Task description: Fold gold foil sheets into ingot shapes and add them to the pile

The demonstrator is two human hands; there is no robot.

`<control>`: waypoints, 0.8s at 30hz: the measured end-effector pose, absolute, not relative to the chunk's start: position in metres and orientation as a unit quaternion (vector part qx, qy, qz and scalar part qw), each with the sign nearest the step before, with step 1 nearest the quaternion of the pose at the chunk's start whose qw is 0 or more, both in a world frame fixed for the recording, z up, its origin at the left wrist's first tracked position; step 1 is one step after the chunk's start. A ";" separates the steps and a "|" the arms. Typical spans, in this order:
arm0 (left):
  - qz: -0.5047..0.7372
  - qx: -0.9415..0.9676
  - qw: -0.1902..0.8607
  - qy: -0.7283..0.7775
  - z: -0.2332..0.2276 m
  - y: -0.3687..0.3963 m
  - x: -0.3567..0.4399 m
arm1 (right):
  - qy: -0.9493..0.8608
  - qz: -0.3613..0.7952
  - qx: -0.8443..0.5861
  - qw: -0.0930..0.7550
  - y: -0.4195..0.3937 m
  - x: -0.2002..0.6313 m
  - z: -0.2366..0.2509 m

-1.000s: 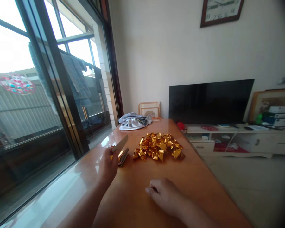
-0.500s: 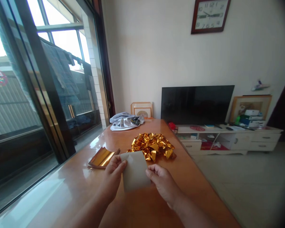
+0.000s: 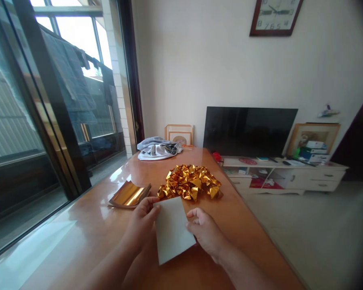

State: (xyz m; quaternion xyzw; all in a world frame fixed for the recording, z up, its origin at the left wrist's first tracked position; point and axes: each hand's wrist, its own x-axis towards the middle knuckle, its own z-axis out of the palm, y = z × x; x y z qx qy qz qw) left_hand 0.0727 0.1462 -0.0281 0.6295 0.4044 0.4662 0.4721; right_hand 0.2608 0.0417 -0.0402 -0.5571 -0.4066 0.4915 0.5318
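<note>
Both hands grip one pale sheet of paper (image 3: 173, 229) just above the worktop (image 3: 248, 237): left hand (image 3: 140, 227) fingers pinch its left edge, right hand (image 3: 207, 233) fingers its right. Beyond the fingers lies a pile of folded gold pieces (image 3: 190, 182); a stack of gold sheets (image 3: 128, 195) sits past the left fingers.

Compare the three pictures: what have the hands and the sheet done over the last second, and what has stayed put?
A second ago the left hand alone lifted a sheet off the stack while the right hand rested on the table. Then the left brought it in front and the right took its other edge. Since then both have lowered it slightly, pale side up. The stack, gold heap and cloth stayed.
</note>
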 end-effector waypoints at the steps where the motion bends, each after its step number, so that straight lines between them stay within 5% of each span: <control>1: 0.466 0.654 0.424 0.418 -0.030 0.148 0.072 | -0.404 0.487 -0.568 0.526 0.041 0.260 -0.040; 5: 0.427 0.781 0.240 0.388 -0.033 0.142 0.072 | -0.403 0.475 -0.600 0.502 0.041 0.259 -0.038; 12: 0.179 0.884 0.299 0.311 -0.019 0.107 0.074 | -0.410 0.444 -0.618 0.503 0.042 0.262 -0.037; 24: 0.116 0.909 0.260 0.306 -0.014 0.099 0.072 | -0.368 0.465 -0.627 0.504 0.048 0.267 -0.043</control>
